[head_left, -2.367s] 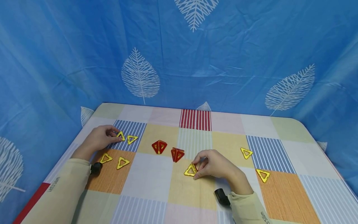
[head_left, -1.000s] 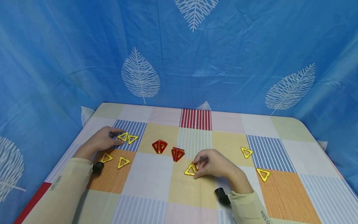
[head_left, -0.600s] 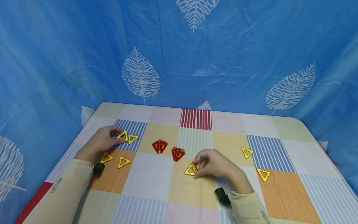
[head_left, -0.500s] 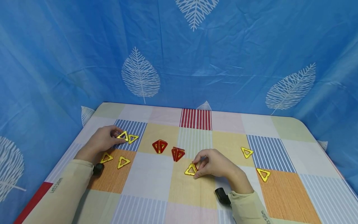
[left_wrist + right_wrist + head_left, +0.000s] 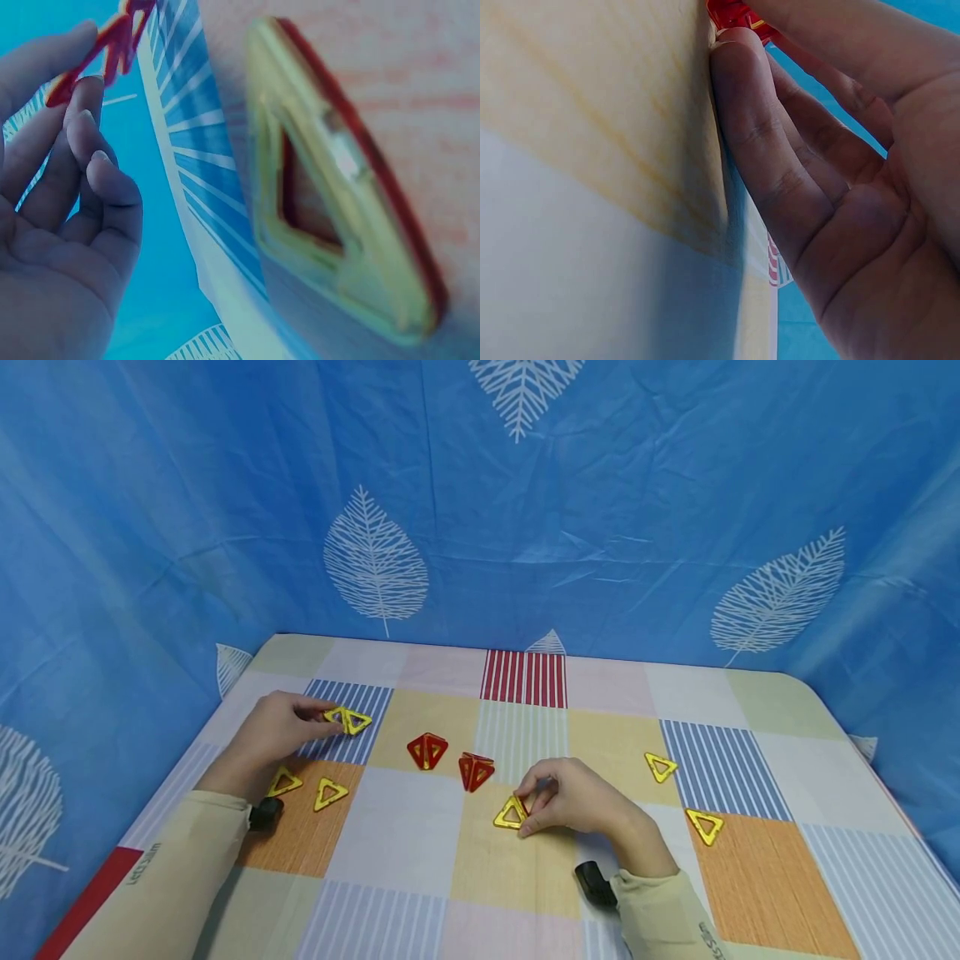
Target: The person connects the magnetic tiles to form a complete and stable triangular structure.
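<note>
Shifted rightward since the earlier frames, the outer yellow triangular tile (image 5: 341,713), pinched in the left grip (image 5: 272,731), now meets its inner neighbour (image 5: 363,722) over a blue-striped patch of the bench (image 5: 405,835), so the pair seems joined. Meanwhile the right grip (image 5: 576,797) pinches another yellow triangle (image 5: 502,822), unmoved near the bench's middle. Only the left wrist view plainly shows red on the left-held pieces and along a nearby tile's (image 5: 386,304) edge; the head view shows mainly yellow faces.

Some curtained-off spot, can't tell if it's home or studio. Blue leaf-print curtain (image 5: 600,485) on three sides, patchwork tablecloth (image 5: 397,827) in the middle.
</note>
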The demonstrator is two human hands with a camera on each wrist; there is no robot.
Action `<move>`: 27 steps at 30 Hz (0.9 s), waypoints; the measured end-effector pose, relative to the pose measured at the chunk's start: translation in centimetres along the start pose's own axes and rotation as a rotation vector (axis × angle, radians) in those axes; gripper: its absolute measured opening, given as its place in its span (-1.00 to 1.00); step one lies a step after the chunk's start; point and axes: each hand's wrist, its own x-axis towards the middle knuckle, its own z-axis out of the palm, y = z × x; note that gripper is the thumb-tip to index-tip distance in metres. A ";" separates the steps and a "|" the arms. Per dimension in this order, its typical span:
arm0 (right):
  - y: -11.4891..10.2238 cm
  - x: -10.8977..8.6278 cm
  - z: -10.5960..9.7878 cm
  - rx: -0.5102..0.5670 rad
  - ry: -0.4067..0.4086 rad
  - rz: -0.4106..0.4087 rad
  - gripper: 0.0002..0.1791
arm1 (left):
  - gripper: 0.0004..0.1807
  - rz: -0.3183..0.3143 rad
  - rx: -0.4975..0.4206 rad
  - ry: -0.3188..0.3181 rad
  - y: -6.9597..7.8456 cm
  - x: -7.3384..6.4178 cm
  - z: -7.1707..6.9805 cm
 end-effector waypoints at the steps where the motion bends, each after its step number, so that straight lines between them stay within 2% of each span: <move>1: 0.0 0.0 0.0 0.002 0.000 0.000 -0.65 | -0.44 0.013 0.021 0.002 0.0 0.0 0.0; 10: 0.0 0.0 -0.1 0.007 -0.002 0.007 -0.65 | -0.52 0.042 -0.020 -0.053 0.3 0.2 0.9; 16: -0.2 0.0 -0.1 0.012 -0.002 0.004 -0.65 | -0.56 0.137 0.073 -0.037 0.8 0.4 1.6; 22: -0.2 0.0 -0.1 0.015 -0.004 0.006 -0.66 | -0.59 0.156 0.107 -0.033 1.4 0.4 2.4; 27: -0.2 0.1 0.0 0.009 -0.003 0.002 -0.66 | -0.61 0.167 0.170 -0.020 1.9 0.2 2.8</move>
